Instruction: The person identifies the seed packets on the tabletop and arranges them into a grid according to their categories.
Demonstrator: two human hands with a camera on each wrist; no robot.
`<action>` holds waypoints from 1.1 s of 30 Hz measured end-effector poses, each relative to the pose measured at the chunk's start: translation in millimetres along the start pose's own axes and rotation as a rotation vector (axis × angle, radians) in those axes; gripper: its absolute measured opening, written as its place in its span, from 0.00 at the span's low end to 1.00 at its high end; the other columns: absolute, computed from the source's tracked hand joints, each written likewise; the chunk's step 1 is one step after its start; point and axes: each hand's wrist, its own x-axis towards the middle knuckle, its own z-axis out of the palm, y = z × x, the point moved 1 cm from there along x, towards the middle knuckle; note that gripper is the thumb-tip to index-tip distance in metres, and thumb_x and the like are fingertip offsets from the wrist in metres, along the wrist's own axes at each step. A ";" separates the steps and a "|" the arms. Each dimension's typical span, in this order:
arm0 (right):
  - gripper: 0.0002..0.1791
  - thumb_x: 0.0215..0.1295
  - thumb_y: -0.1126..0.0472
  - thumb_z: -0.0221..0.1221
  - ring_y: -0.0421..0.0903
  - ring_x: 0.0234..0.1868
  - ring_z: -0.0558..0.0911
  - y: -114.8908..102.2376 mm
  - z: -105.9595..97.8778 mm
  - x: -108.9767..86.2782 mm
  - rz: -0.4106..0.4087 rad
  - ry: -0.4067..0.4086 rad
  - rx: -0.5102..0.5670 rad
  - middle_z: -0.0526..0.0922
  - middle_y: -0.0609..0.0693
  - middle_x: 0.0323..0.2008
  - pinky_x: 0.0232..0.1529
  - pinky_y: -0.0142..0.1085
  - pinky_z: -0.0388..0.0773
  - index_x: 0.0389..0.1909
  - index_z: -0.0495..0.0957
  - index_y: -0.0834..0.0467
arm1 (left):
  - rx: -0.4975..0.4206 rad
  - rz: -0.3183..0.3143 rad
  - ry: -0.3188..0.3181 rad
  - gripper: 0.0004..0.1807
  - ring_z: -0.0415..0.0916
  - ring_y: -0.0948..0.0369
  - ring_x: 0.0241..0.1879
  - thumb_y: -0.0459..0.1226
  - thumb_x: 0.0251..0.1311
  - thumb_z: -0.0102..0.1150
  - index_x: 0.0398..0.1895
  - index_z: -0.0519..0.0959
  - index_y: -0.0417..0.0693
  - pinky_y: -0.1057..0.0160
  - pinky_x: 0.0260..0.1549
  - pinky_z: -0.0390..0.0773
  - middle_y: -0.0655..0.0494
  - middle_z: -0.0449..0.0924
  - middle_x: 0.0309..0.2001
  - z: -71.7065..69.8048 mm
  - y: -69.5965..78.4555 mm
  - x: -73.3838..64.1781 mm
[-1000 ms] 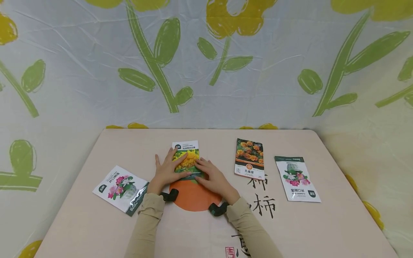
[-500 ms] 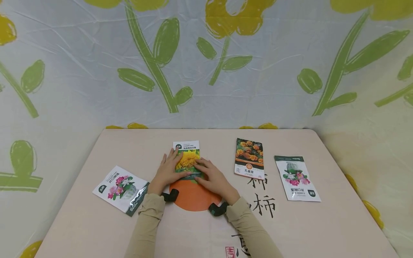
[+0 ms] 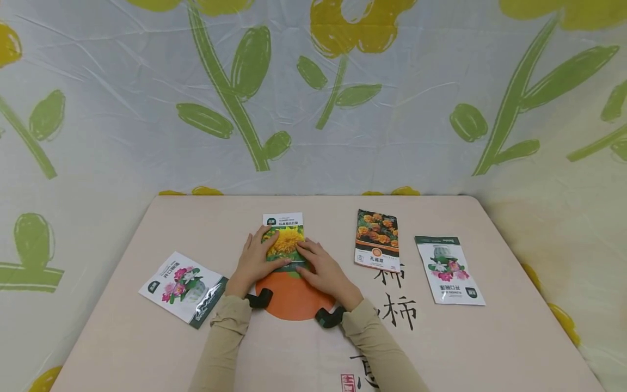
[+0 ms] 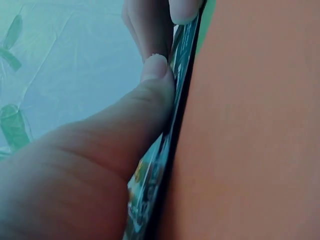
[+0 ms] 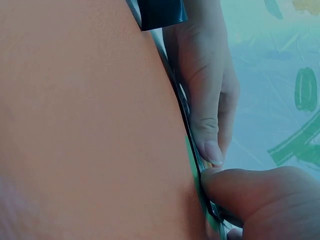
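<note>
A seed packet (image 3: 286, 242) with a yellow flower picture lies flat on the table at centre, above a printed orange circle. My left hand (image 3: 252, 261) rests on its left side, fingers spread and thumb along the lower edge. From the right, my right hand (image 3: 328, 273) touches the packet's right side and lower corner with fingers and thumb. Parts of the packet are hidden under both hands. In the left wrist view, my left thumb (image 4: 132, 110) presses on the packet's dark edge. The right thumb (image 5: 240, 190) lies on that same edge in the right wrist view.
At left a white packet (image 3: 183, 288) with pink flowers lies slanted. An orange marigold packet (image 3: 376, 239) and another pink-flower packet (image 3: 449, 270) lie to the right. The pink tablecloth (image 3: 122, 337) bears black characters, and a floral curtain (image 3: 382, 141) hangs behind the table.
My left hand's fingers have drawn closer together and back toward the packet's left side, uncovering more of the flower picture. The packet shifted very slightly right. The right hand stays nearly still.
</note>
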 end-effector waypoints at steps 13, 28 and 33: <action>0.31 0.71 0.56 0.60 0.58 0.75 0.58 -1.7 -1.4 -0.2 0.043 0.012 -0.038 0.65 0.61 0.71 0.75 0.49 0.50 0.68 0.68 0.67 | 0.020 0.017 0.047 0.44 0.42 0.48 0.77 0.61 0.58 0.64 0.73 0.67 0.48 0.40 0.73 0.38 0.47 0.54 0.77 2.4 2.7 0.8; 0.31 0.71 0.57 0.59 0.56 0.76 0.55 -0.2 0.7 0.4 0.064 0.025 -0.045 0.64 0.59 0.72 0.75 0.46 0.50 0.69 0.66 0.68 | 0.015 0.016 0.032 0.52 0.39 0.50 0.78 0.65 0.52 0.66 0.75 0.63 0.48 0.41 0.73 0.35 0.50 0.47 0.79 1.7 3.0 -0.5; 0.30 0.71 0.57 0.59 0.56 0.76 0.54 -0.3 0.7 0.0 0.075 0.033 -0.039 0.63 0.59 0.72 0.75 0.46 0.49 0.68 0.67 0.68 | 0.002 0.020 0.053 0.50 0.42 0.50 0.78 0.63 0.53 0.67 0.73 0.65 0.47 0.40 0.73 0.37 0.48 0.50 0.78 2.6 3.1 -0.6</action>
